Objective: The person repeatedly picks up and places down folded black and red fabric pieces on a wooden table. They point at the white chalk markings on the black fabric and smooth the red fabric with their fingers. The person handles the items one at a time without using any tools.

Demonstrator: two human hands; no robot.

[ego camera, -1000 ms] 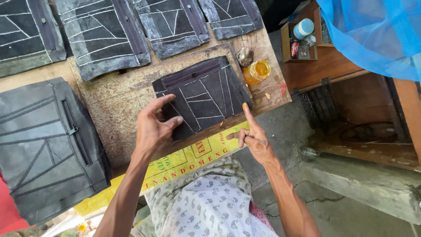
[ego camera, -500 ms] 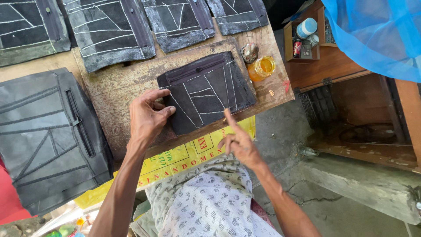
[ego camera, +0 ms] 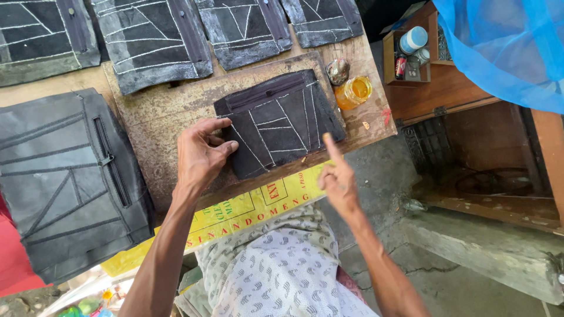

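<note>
Step in hand, as judged: positioning a dark fabric panel (ego camera: pixel 281 122) with white chalk lines and a zipper strip on the worn wooden board (ego camera: pixel 153 117) at frame centre. The left hand (ego camera: pixel 200 154) grips the panel's left edge, thumb above and fingers curled together against the cloth. The right hand (ego camera: pixel 336 179) hovers just off the lower right corner, index finger extended, remaining fingers folded, holding nothing. A next move would call for steady pressure at that edge. A jar of amber liquid (ego camera: pixel 353 91) stands just beside the panel, upper right.
</note>
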